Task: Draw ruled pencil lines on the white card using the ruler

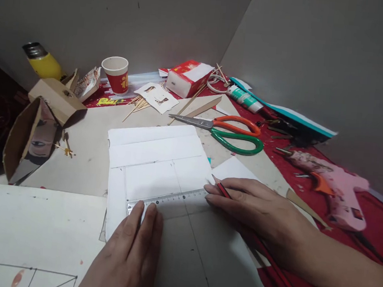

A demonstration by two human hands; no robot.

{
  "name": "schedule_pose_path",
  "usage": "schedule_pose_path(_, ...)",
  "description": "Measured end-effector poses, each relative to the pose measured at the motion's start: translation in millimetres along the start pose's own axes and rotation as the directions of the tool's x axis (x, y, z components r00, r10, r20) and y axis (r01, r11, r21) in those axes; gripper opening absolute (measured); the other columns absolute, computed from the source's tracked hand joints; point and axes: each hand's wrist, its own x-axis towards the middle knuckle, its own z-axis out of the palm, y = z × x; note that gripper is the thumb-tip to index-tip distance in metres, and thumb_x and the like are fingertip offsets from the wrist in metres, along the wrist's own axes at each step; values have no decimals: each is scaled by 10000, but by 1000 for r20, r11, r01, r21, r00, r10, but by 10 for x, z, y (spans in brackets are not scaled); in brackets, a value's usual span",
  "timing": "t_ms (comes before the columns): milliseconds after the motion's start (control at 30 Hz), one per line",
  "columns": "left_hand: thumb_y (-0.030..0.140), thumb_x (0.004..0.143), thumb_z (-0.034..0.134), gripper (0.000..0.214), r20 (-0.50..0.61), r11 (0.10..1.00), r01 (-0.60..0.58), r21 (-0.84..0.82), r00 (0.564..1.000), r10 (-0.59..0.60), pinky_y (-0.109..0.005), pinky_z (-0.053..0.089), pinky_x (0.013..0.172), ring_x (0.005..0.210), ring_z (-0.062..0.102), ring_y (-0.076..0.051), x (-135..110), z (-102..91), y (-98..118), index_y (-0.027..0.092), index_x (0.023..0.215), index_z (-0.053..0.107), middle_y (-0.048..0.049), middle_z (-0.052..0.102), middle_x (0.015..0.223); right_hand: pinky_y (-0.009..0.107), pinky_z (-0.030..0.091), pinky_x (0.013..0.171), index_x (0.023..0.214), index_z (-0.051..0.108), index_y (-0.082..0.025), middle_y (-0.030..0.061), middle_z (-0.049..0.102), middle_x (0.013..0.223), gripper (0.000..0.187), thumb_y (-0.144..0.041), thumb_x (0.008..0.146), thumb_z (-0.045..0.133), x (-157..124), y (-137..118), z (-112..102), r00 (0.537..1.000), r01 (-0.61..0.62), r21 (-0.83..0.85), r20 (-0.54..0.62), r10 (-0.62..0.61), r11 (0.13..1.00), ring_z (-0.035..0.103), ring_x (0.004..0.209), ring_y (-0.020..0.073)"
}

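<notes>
A white sheet of paper (149, 182) with ruled pencil lines lies in front of me. Across it, slightly tilted, is a clear ruler (172, 198). The fingertips of my left hand (130, 246) rest on the ruler's left end, fingers stretched out and pressing it against the paper. My right hand (263, 209) grips a red pencil (223, 190), its sharpened tip pointing up and left above the ruler's right end. Fingers of that hand also touch the right end of the ruler. The pencil's long shaft runs under the palm and comes out near the wrist.
Scissors (233, 131) with orange and green handles lie beyond the paper. At right is a pink glue gun (339, 187). Cardboard pieces (58, 99), a yellow bottle (43, 62), a paper cup (115, 75) and a red tissue pack (189, 78) stand behind. A drawn sheet (27, 231) lies at left.
</notes>
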Motion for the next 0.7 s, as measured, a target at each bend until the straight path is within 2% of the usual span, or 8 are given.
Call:
schedule_pose_path(233,783,826,472,986,-30,999,-45,-17,999,45,-364,526,948,1333,488,-357,-23,78,-70,1,1425,437,-195,536,1462,419,533,960,1354,577,-316,39,701,1256,424,-155,966,516,5,-11,34,999,37,-88,-5,-38,995,644,1153,282)
schedule_pose_path(367,719,859,471,936,-8,998,-67,5,998,67,-369,524,952,1358,456,-365,-39,80,-72,-15,1436,411,-204,508,1485,416,532,943,1316,593,-290,52,708,1242,368,-167,988,483,37,-14,51,998,52,-118,-12,-53,992,645,1139,274)
schedule_pose_path(467,451,903,519,725,27,997,-61,52,998,60,-385,478,1014,1393,415,-364,-58,63,-46,-10,1447,386,-193,484,1509,411,535,919,1279,610,-274,61,726,1187,329,-178,993,477,90,-38,46,998,54,-132,-12,-56,990,657,1095,268)
schedule_pose_path(567,108,819,478,657,29,995,-34,93,999,31,-397,402,1084,1420,384,-347,-81,75,-19,20,1461,365,-157,479,1523,405,521,915,1267,619,-247,75,732,1143,312,-194,1008,453,123,-59,36,998,66,-149,12,-65,987,651,1070,261)
schedule_pose_path(633,31,783,412,692,8,996,-30,83,1000,29,-405,376,1098,1426,379,-336,-94,102,-8,33,1472,352,-141,494,1514,402,506,927,1264,621,-233,83,730,1132,311,-198,1018,435,123,-65,31,997,78,-162,17,-77,984,637,1086,258)
schedule_pose_path(700,23,791,369,698,-20,997,-24,70,999,26,-421,374,1093,1422,383,-344,-102,133,-4,21,1488,328,-151,511,1498,400,494,945,1267,619,-227,84,727,1135,316,-195,1022,424,115,-68,26,995,98,-170,14,-97,981,623,1117,257)
